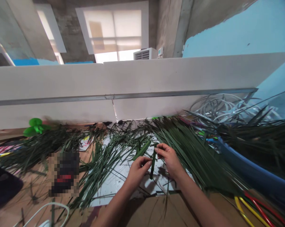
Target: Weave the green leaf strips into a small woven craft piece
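Narrow strip of green palm leaf (153, 164), nearly upright between the two hands, above the near middle of the desk. Right hand (169, 159) closed in a pinch on the strip's top end; left hand (139, 171) curled and gripping the strip lower down, with the fingers against its side. Just beyond the left hand, a wider leaf strip (142, 150), slanting up to the right. Under both hands, a white sheet (119, 179) strewn with loose leaf pieces, and along the near edge of the desk, a brown cardboard sheet (142, 214). To the right, a thick heap of long palm strips (192, 154), then a blue tub (241, 167) full of dark leaves at the right edge, with red and yellow strips (256, 205) in the near right corner. Toward the far right corner, a coil of white strips (218, 108). To the left, more scattered leaves (52, 142), a green plastic pinwheel (36, 126) by the far edge, a pixelated, unreadable object (64, 174), and a white cable (48, 211) near the corner.
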Action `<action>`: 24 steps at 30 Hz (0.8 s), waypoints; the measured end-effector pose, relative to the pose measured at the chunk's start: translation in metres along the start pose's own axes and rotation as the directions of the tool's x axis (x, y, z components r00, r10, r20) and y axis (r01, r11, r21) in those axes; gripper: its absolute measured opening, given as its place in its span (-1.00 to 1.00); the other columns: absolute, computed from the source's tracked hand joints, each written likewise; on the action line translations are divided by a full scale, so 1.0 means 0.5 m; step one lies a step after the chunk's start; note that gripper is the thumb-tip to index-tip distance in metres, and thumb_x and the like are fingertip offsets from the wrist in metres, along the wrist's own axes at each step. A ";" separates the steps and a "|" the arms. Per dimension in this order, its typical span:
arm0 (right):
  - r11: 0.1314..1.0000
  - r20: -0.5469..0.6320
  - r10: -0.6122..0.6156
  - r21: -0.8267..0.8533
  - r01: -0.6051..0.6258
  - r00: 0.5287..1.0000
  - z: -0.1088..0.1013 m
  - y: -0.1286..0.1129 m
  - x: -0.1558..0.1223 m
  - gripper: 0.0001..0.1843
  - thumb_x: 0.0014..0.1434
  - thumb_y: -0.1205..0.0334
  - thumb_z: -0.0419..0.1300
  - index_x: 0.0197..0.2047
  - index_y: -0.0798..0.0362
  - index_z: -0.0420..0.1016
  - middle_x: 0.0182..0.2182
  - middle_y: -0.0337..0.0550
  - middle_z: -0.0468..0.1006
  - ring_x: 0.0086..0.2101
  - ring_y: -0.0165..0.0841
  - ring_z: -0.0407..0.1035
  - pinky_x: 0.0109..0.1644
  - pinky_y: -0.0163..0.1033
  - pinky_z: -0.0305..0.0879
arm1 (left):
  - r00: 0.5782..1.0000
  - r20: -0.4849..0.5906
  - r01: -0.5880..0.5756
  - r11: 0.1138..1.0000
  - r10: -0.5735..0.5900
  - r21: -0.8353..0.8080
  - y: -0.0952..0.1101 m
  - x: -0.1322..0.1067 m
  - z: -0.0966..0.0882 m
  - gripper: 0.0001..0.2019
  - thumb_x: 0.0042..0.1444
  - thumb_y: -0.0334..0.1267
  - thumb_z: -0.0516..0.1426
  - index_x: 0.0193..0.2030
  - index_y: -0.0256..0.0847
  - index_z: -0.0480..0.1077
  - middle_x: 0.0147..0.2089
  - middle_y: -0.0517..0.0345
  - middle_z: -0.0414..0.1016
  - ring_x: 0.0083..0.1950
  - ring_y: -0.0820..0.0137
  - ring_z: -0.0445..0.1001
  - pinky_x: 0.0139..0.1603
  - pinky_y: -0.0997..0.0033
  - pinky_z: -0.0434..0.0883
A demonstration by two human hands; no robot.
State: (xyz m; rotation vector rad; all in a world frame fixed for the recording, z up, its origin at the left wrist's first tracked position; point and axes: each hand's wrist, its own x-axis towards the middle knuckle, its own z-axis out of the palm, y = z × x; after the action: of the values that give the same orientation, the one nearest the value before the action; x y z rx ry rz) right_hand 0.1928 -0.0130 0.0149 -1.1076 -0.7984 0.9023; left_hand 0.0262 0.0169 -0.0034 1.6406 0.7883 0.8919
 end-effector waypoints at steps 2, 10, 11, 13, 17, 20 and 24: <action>1.000 0.059 0.001 -0.031 0.001 0.998 0.006 -0.001 -0.004 -0.74 -0.13 0.08 0.43 -0.45 0.04 0.49 -0.55 -0.34 0.40 -0.54 -0.44 0.21 -0.43 -0.30 0.16 | 1.000 0.020 0.010 0.999 -0.010 -0.036 0.003 0.002 0.001 -0.78 0.05 -0.13 0.23 -0.25 -0.23 0.55 -0.27 0.09 0.57 -0.22 0.30 0.46 -0.16 0.36 0.35; 0.996 0.192 0.051 -0.077 -0.037 0.980 0.021 0.006 -0.011 -0.58 -0.09 -0.11 0.41 -0.26 0.03 0.62 -0.39 -0.17 0.60 -0.39 -0.31 0.40 -0.37 -0.26 0.23 | 0.990 -0.068 0.098 0.957 -0.121 -0.274 0.013 0.012 -0.009 -0.67 -0.06 0.00 0.30 -0.45 -0.22 0.38 -0.52 0.28 0.32 -0.47 0.48 0.20 -0.42 0.47 0.13; 0.995 0.204 0.050 -0.089 -0.033 0.978 0.021 0.007 -0.010 -0.57 -0.08 -0.12 0.41 -0.25 0.02 0.63 -0.35 -0.15 0.61 -0.33 -0.27 0.43 -0.32 -0.24 0.26 | 0.983 -0.108 0.107 0.940 -0.149 -0.323 0.015 0.014 -0.013 -0.64 -0.07 0.03 0.31 -0.43 -0.23 0.38 -0.51 0.26 0.35 -0.48 0.48 0.21 -0.42 0.47 0.13; 0.992 0.234 0.043 -0.127 -0.013 0.971 0.019 0.011 -0.007 -0.59 -0.09 -0.11 0.42 -0.29 0.03 0.63 -0.33 -0.14 0.62 -0.29 -0.25 0.44 -0.21 -0.19 0.30 | 0.960 -0.188 0.115 0.909 -0.205 -0.401 0.017 0.020 -0.021 -0.59 -0.12 0.08 0.33 -0.41 -0.24 0.39 -0.49 0.21 0.42 -0.47 0.48 0.26 -0.42 0.47 0.16; 0.982 0.240 0.038 -0.190 0.009 0.970 0.010 0.021 0.000 -0.66 -0.17 -0.03 0.45 -0.43 0.05 0.59 -0.49 -0.22 0.55 -0.40 -0.31 0.36 -0.22 -0.19 0.26 | 0.927 -0.245 0.132 0.860 -0.283 -0.493 0.013 0.030 -0.030 -0.53 -0.25 0.08 0.41 -0.41 -0.25 0.40 -0.44 0.11 0.51 -0.43 0.43 0.37 -0.37 0.45 0.23; 0.973 0.204 0.019 -0.229 0.029 0.979 0.006 0.022 0.001 -0.71 -0.12 0.00 0.40 -0.49 0.05 0.54 -0.57 -0.26 0.48 -0.46 -0.35 0.28 -0.31 -0.22 0.20 | 0.929 -0.229 0.141 0.850 -0.291 -0.507 0.007 0.030 -0.028 -0.53 -0.25 0.06 0.42 -0.37 -0.28 0.45 -0.41 0.08 0.54 -0.43 0.44 0.37 -0.38 0.46 0.23; 0.953 0.232 0.013 -0.298 0.058 0.973 0.005 0.020 0.002 -0.75 -0.10 0.04 0.36 -0.52 0.05 0.51 -0.58 -0.26 0.46 -0.48 -0.36 0.26 -0.33 -0.24 0.18 | 0.951 -0.170 0.151 0.865 -0.260 -0.479 0.004 0.026 -0.022 -0.57 -0.22 0.00 0.42 -0.34 -0.32 0.52 -0.45 0.13 0.51 -0.48 0.49 0.30 -0.42 0.48 0.19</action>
State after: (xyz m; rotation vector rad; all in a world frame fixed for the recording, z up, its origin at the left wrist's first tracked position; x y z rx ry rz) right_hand 0.1889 -0.0095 0.0059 -1.2701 -1.1709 0.9201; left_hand 0.0234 0.0326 0.0026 1.0240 0.8161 1.0327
